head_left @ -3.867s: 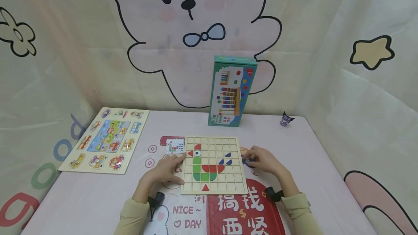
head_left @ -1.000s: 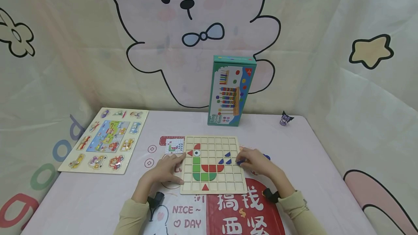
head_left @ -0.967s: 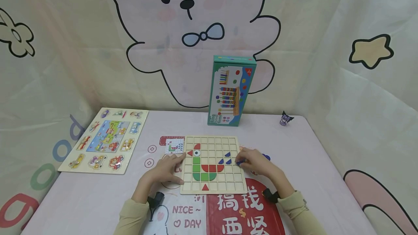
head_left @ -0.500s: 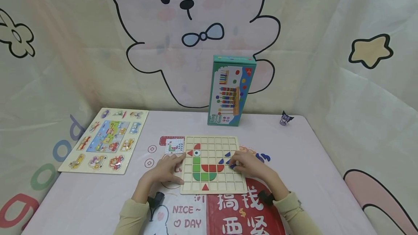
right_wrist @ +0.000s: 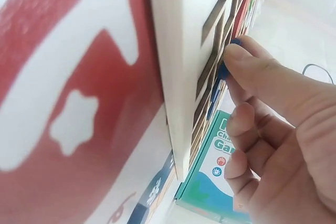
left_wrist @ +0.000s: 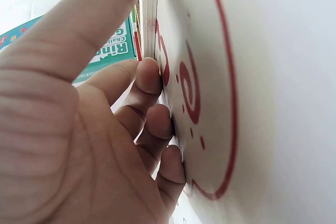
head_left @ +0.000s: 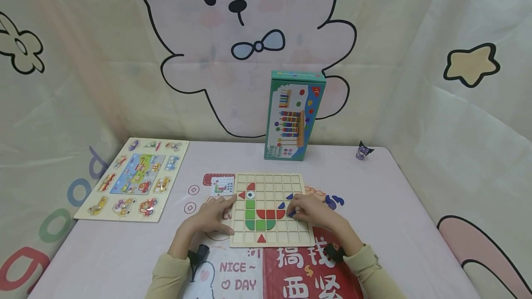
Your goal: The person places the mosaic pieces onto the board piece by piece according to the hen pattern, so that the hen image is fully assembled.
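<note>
A wooden grid board [head_left: 291, 238] lies in the middle of the table, with red, green and blue pieces and a white eye piece set in its cells. My left hand [head_left: 212, 216] rests at its left side, index finger and thumb at the edge; the other fingers bend loosely on the table in the left wrist view. Over the board's right part, my right hand [head_left: 311, 207] pinches a small blue piece [right_wrist: 224, 69] between thumb and index finger, close over the cells beside the red row [head_left: 271, 214]. Blue triangles [head_left: 281, 205] sit near it; the right hand partly covers that area.
Loose blue pieces [head_left: 331, 201] lie right of the board. A pattern card [head_left: 222, 186] lies by its upper left corner. A picture puzzle board [head_left: 137, 197] is at the left, a green game box [head_left: 291, 114] stands at the back, and a small figurine [head_left: 363, 152] is at back right.
My right hand has carried the blue piece from the loose pieces leftward over the board's edge to beside the red row. The left hand has stayed in place.
</note>
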The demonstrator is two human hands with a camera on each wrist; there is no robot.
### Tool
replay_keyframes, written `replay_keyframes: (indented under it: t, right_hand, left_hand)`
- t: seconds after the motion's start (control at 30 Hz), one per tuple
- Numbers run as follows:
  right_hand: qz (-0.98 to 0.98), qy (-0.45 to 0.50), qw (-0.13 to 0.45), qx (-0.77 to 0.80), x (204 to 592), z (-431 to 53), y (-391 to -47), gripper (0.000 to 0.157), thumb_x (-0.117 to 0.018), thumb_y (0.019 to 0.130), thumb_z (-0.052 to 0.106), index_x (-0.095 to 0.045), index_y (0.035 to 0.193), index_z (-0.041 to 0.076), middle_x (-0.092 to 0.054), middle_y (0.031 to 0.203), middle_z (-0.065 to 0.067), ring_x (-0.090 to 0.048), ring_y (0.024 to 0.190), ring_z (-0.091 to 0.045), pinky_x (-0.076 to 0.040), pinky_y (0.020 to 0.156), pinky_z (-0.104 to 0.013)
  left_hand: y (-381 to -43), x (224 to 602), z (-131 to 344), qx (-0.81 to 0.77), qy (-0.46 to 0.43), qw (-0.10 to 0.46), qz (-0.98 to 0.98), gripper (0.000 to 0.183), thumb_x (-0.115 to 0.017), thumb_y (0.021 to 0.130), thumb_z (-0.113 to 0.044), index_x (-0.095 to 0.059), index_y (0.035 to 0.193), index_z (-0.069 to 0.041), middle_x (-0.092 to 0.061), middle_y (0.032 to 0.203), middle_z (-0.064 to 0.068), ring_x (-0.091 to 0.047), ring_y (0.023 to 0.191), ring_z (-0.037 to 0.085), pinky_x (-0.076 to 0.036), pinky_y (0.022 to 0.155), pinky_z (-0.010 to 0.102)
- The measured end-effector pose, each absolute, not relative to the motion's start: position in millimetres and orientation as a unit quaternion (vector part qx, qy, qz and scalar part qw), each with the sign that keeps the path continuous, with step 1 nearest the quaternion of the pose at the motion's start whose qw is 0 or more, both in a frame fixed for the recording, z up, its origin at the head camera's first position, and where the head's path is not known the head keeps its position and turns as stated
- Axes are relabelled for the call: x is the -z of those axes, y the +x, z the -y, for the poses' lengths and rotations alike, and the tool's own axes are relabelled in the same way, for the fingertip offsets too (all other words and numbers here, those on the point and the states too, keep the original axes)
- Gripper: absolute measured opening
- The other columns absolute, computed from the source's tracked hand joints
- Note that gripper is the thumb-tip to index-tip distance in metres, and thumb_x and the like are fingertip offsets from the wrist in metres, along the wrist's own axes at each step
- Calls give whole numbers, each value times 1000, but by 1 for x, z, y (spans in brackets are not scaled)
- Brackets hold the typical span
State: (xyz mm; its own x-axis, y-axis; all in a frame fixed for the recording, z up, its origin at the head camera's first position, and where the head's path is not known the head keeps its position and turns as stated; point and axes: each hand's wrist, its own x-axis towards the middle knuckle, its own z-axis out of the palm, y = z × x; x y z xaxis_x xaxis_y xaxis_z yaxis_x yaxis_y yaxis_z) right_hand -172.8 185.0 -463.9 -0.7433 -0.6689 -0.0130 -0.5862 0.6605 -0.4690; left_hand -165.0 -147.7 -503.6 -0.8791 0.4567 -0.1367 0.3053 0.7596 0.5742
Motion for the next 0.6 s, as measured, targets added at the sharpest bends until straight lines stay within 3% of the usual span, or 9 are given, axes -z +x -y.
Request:
replay_keyframes:
  t: [0.6]
  right_hand:
    - [-914, -323, 104, 224, 467, -191, -171, 12, -66, 85, 10, -72, 94, 14, -62, 94, 3, -59, 88, -15, -48, 78, -29]
  left_hand:
    - [-163, 502, 148, -285, 215, 130, -925, 99, -81, 62, -46, -36, 143, -14, -49, 116, 0, -35, 91, 16, -28, 78, 39]
